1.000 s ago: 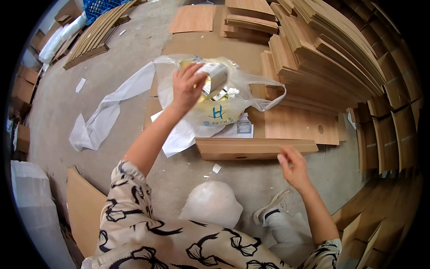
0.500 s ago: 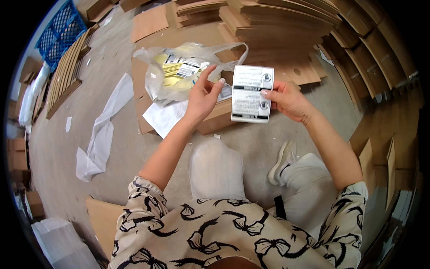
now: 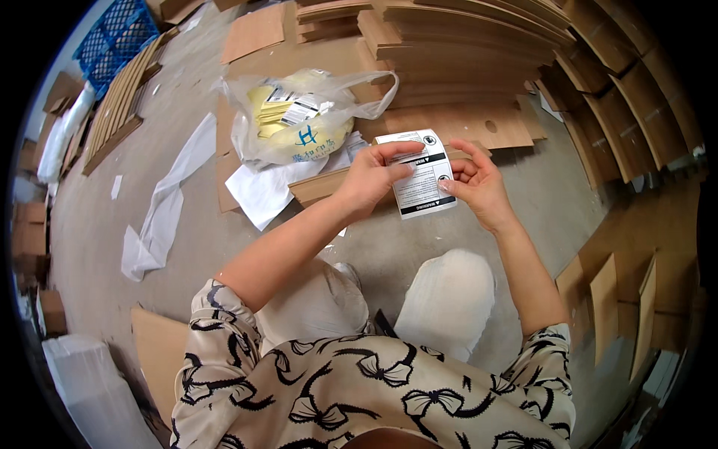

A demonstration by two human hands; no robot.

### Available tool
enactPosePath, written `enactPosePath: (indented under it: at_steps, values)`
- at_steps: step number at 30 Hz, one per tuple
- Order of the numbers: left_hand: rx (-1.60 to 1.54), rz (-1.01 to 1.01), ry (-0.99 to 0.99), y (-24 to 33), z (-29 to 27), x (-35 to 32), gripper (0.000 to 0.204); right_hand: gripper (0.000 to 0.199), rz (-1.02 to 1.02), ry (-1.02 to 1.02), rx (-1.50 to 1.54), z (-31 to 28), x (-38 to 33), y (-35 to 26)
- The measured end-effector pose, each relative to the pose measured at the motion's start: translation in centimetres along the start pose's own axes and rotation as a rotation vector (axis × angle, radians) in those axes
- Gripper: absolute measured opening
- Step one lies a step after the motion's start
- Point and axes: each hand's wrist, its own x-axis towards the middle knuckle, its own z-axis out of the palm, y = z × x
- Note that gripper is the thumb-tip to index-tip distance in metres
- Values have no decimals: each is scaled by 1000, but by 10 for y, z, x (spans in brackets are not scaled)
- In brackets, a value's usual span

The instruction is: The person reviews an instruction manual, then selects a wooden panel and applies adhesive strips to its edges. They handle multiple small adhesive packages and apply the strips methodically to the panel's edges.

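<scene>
A strip of white labels (image 3: 421, 197) with black bands and small print hangs in front of me, between my two hands. My left hand (image 3: 374, 178) pinches its left side, thumb and index finger lying over the printed face. At the right edge my right hand (image 3: 479, 185) holds it with the thumb in front and the fingers curled, partly behind it. Just beyond my left hand sits a clear plastic bag (image 3: 329, 146) with blue marks. Stacks of yellow-and-white labels (image 3: 288, 111) show through its mouth.
The bag rests on flat brown cardboard (image 3: 321, 188), beside loose white paper (image 3: 262, 196). Tall stacks of cardboard (image 3: 464, 67) stand beyond and to the right. A white film strip (image 3: 168, 202) lies on the floor at left, near a blue crate (image 3: 116, 49).
My left hand, open and apart before, has come right and taken hold of the label strip. The strip has been turned around, its print now the other way up. My knees have shifted.
</scene>
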Motion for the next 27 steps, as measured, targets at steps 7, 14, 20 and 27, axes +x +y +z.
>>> enactPosePath:
  at_steps: [7, 14, 20, 27]
  values:
    - [23, 15, 78, -16, 15, 12, 41, 51, -88, -90, 23, -31, 20, 38]
    - [97, -109, -3, -23, 21, 29, 44, 50, -47, -101, 40, -48, 17, 51]
    - [-32, -95, 22, -26, 26, 32, 48, 57, -7, -30, 112, -56, 7, 50]
    - [-383, -20, 213, -33, 15, 16, 51, 50, 92, -56, 259, -41, 2, 58]
